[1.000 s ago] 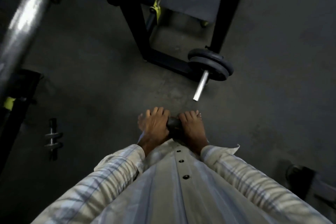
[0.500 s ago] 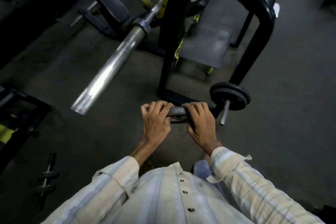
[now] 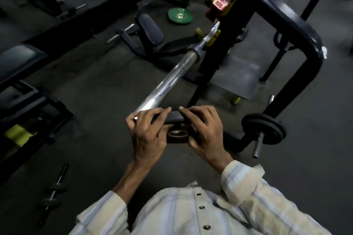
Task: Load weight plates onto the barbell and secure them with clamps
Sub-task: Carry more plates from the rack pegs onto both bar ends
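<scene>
Both the left hand (image 3: 148,135) and the right hand (image 3: 203,133) grip one small weight plate (image 3: 176,127) by its rim, just before the free end of the barbell sleeve (image 3: 168,82). The sleeve beyond the hands looks bare, so I judge that loading has hardly begun. The plate must slide on, and I see no clamp.

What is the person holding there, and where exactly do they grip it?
A dark weight plate, held by its rim: left hand on its left edge, right hand on its right edge.

Dim, murky scene; glare on barbell sleeve (image 3: 168,82); edges blurred, wide-angle bending at corners.
</scene>
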